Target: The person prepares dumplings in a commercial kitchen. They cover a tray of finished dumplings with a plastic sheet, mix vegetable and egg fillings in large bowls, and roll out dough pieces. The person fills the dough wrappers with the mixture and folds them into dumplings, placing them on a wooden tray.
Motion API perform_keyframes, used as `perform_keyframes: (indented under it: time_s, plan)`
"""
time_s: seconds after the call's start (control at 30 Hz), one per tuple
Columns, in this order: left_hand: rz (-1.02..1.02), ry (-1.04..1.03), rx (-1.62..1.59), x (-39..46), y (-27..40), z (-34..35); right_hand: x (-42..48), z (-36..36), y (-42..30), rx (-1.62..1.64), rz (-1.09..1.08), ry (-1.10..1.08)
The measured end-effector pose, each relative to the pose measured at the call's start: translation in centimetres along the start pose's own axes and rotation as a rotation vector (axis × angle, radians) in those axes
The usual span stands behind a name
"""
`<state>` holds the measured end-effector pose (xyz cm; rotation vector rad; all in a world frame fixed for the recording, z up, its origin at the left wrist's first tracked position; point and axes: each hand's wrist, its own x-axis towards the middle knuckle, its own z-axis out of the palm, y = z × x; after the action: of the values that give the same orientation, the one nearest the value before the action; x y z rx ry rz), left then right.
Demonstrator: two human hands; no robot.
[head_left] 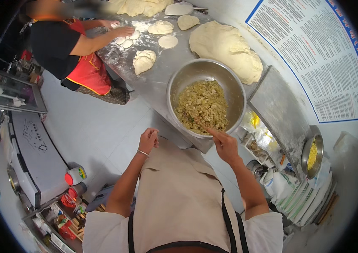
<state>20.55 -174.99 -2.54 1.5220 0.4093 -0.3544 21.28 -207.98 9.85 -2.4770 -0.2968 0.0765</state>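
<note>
A large stainless-steel bowl (235, 79) stands on the metal worktable (163, 85), holding a chunky yellow-green food mixture (205, 102). At the bowl's near rim is my right hand (226, 145), its index finger stretched over the rim towards the mixture; whether the fingertip touches it I cannot tell. My left hand (149, 139), with a bracelet at the wrist, is loosely curled in front of the beige apron (179, 193), away from the bowl, and nothing shows in it. Behind the bowl lies a big mass of dough (223, 47).
At the upper left, a co-worker in a red apron (90, 76) handles small dough rounds (127, 43) on the floured table. Dough lumps (144, 61) lie nearby. To the right are a metal board (280, 110), a bowl of yellow food (313, 155) and stacked sacks (302, 196). A chest freezer (39, 151) stands left.
</note>
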Motion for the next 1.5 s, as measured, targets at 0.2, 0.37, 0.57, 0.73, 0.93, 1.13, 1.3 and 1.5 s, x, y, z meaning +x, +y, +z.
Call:
perform_keyframes:
  time_s: [0.2, 0.37, 0.57, 0.73, 0.93, 1.13, 1.3, 1.5]
  plan:
    - [-0.145, 0.186, -0.007, -4.0, -2.2, 0.1, -1.5, 0.4, 3.9, -0.066, -0.094, -0.111]
    - [-0.248, 0.289, -0.010, -7.2, -2.7, 0.4, 3.1, 1.4, 3.4, -0.075, -0.186, -0.036]
    - [-0.264, 0.319, -0.050, -9.1, -3.5, 1.1, 2.2, 1.4, 2.7, -0.231, -0.228, -0.237]
    - [-0.278, 0.318, -0.039, -9.5, -5.1, 0.0, 5.1, 1.5, 2.7, -0.234, -0.246, -0.211]
    - [-0.283, 0.330, -0.025, -9.7, -4.5, -1.0, 4.2, 2.6, 0.9, -0.256, -0.237, -0.244]
    - [-0.278, 0.313, -0.039, -9.8, -5.4, -1.6, 2.6, 2.3, 1.9, -0.180, -0.210, -0.208]
    - [-0.300, 0.318, -0.021, -10.2, -5.7, -1.9, 1.4, -0.7, 1.4, -0.242, -0.230, -0.289]
    - [-0.301, 0.286, -0.005, -9.8, -5.1, -1.2, 4.9, 3.1, 2.9, -0.258, -0.270, -0.211]
